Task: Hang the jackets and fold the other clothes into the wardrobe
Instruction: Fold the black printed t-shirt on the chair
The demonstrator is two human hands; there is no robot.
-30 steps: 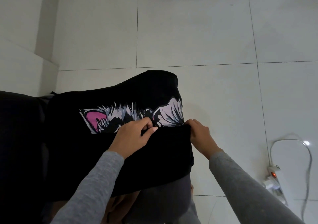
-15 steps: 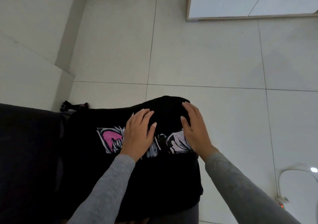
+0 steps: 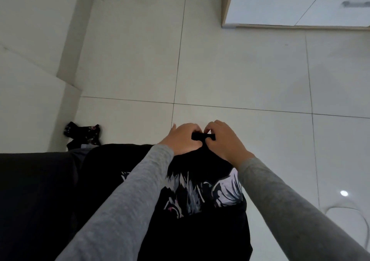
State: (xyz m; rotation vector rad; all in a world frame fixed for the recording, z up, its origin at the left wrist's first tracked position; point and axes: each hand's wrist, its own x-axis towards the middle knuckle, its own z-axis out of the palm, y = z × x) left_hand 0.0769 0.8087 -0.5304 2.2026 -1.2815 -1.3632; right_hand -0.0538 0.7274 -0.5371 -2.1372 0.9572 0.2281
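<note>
Both hands pinch far edge of black printed garment (image 3: pixel 200 192): left hand (image 3: pixel 181 138) and right hand (image 3: pixel 224 140) side by side, grips clamped on fabric. Garment draped across lap above tiled floor (image 3: pixel 240 70). Dark clothes (image 3: pixel 84 132) lie on floor at left; white wardrobe (image 3: pixel 290 2) top right.

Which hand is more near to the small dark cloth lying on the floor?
Left. The left hand grips the black garment on the cloth's side; the right hand grips beside it, farther away.
</note>
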